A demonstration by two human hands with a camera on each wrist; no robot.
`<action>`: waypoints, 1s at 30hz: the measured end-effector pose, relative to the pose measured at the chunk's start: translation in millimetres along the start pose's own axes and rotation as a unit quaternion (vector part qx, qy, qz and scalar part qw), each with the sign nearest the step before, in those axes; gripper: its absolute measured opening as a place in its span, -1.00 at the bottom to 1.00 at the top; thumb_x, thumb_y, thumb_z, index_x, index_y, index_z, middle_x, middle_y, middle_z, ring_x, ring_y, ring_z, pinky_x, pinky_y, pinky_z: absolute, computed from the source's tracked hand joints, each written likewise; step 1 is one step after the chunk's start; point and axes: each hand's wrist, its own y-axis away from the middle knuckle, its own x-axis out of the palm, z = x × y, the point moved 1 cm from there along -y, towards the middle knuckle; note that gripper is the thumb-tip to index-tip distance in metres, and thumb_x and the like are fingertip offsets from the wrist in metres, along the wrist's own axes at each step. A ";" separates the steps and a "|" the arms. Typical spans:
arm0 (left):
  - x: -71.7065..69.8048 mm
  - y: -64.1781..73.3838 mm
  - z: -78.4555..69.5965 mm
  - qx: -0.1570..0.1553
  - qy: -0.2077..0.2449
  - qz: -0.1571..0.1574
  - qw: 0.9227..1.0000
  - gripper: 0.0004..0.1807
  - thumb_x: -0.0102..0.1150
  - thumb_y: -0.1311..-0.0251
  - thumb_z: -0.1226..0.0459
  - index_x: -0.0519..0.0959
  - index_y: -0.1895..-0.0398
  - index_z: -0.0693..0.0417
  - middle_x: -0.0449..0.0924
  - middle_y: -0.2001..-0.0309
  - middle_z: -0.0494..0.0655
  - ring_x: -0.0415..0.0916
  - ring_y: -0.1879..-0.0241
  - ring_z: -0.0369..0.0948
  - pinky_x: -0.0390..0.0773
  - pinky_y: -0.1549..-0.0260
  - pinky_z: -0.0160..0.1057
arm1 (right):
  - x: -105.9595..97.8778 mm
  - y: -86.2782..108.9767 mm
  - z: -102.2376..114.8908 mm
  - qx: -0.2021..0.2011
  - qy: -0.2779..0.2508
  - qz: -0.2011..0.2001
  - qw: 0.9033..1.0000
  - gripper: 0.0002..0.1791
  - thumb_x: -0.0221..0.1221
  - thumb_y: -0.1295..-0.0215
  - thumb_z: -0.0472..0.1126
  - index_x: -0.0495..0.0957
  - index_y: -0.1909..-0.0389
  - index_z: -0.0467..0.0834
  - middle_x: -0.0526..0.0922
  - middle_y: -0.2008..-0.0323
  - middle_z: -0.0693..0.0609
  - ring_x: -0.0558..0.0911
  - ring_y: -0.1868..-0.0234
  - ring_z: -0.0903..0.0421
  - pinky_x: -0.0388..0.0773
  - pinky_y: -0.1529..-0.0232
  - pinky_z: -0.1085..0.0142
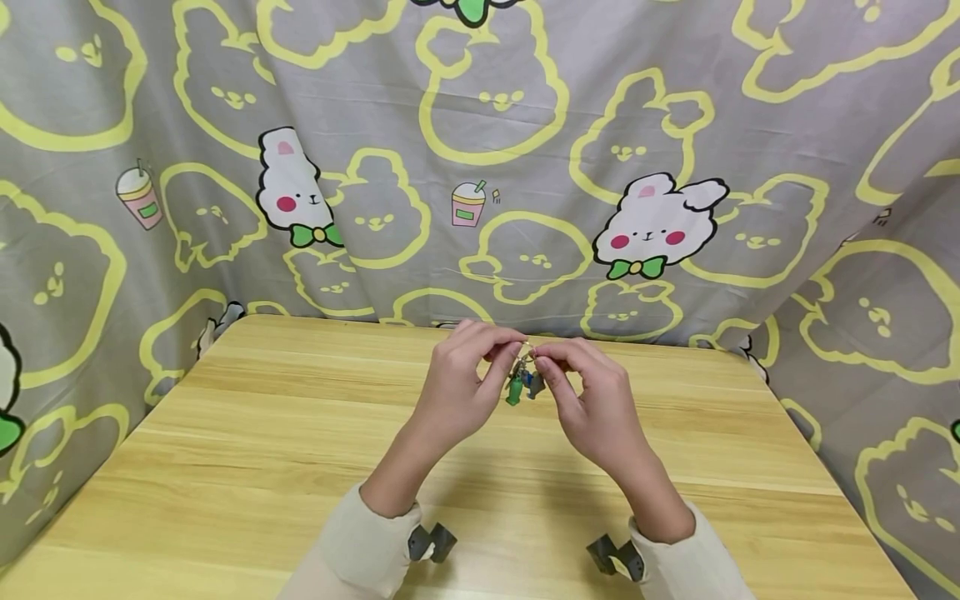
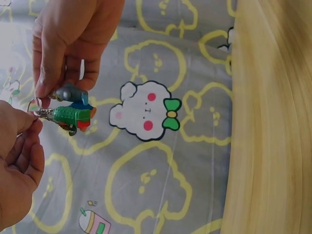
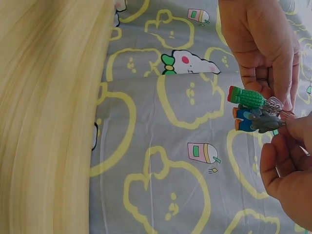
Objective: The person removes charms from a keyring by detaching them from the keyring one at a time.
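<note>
Head view: near the table's far edge (image 1: 337, 329), my left hand (image 1: 463, 377) and right hand (image 1: 596, 392) pinch the keyring (image 1: 528, 343), probably light, stiff, best held by its rim.

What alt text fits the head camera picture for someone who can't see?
A person's left hand and right hand pinch a thin ring with small charms, one of them green, hanging above a wooden table. Behind is grey fabric with yellow animal outlines.
</note>
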 end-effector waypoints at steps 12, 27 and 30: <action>1.2 -0.1 -0.7 0.014 -0.001 0.007 1.000 -0.91 0.26 -0.37 0.41 0.72 0.17 0.20 0.68 0.37 -0.11 0.43 0.40 -0.24 0.38 0.36 -0.31 | 0.4 0.3 -2.5 0.003 0.032 -0.014 0.999 -0.86 0.31 -0.26 -0.52 0.67 0.21 -0.28 0.71 0.29 -0.01 0.66 0.31 0.14 0.56 0.22 0.47; 3.1 3.1 -3.7 -0.002 0.012 0.017 1.000 -0.94 0.37 -0.28 0.37 0.72 0.22 0.15 0.69 0.38 -0.13 0.48 0.39 -0.20 0.43 0.43 -0.34 | 5.5 0.4 -0.3 -0.070 0.115 -0.082 0.988 -0.76 0.38 -0.14 -0.54 0.64 0.19 -0.30 0.69 0.34 -0.11 0.58 0.35 -0.03 0.54 0.39 0.12; 3.8 2.9 -4.7 -0.018 0.023 0.018 0.999 -0.94 0.38 -0.28 0.36 0.72 0.22 0.15 0.66 0.41 -0.15 0.47 0.39 -0.25 0.43 0.43 -0.33 | 6.0 0.6 -0.7 -0.074 0.122 -0.089 0.986 -0.76 0.37 -0.14 -0.55 0.63 0.18 -0.32 0.69 0.33 -0.12 0.59 0.33 -0.05 0.54 0.35 0.12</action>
